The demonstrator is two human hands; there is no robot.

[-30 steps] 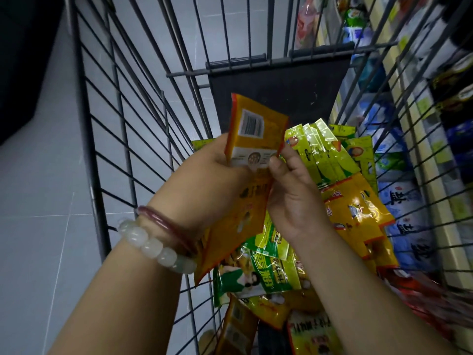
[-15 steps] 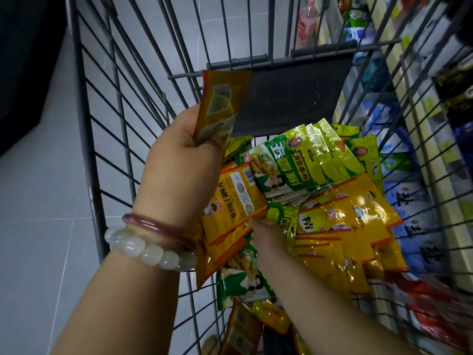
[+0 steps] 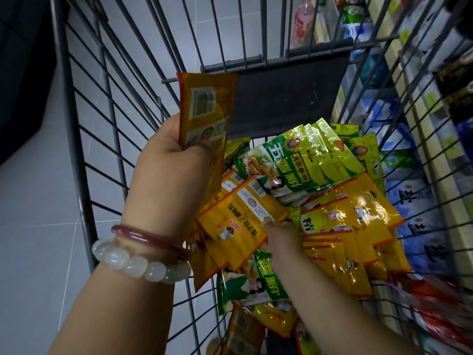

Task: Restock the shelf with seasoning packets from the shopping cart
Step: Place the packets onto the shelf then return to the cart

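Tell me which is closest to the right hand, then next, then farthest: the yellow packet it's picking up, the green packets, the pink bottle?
From the right hand:
1. Yellow packet, pinched at its corner, just left.
2. Green packets, farther back in the cart.
3. Pink bottle, beyond the cart, top of view.

Head camera looks steeply down, close, into the wire cart (image 3: 84, 175).

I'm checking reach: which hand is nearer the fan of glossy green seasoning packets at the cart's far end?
Left. The left hand, gripping upright orange packets, is right beside the fan of glossy green seasoning packets; the right hand is lower, pinching an orange packet.
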